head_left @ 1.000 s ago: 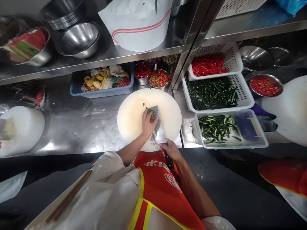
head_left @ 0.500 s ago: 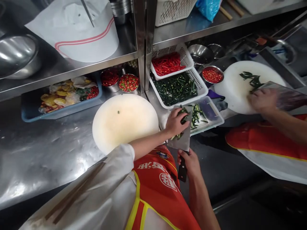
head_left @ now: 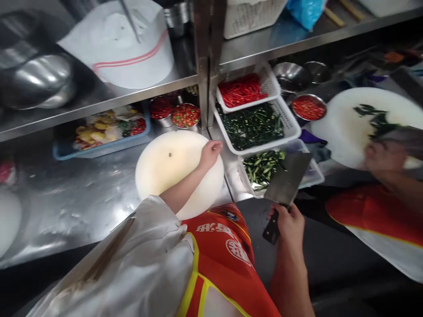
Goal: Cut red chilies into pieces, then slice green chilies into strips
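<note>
My right hand (head_left: 291, 222) grips the black handle of a cleaver (head_left: 287, 178), whose blade tilts over the near corner of a clear tub of cut green chillies (head_left: 262, 166). Over the right edge of the round white chopping board (head_left: 172, 167) hangs my left hand (head_left: 210, 154), fingers curled loosely; nothing shows in them. One small green bit lies on the board.
A white basket of green chillies (head_left: 253, 125) and one of red chillies (head_left: 243, 90) stand behind the tub. Steel bowls of chopped chilli (head_left: 185, 115) and a blue tray (head_left: 105, 130) sit under the shelf. At right, another person's hand (head_left: 380, 158) works on a second board (head_left: 357, 123).
My left hand left the cleaver blade over the tub and came back to the board's right edge. The chillies it pressed on the blade are gone from it. The cleaver moved right.
</note>
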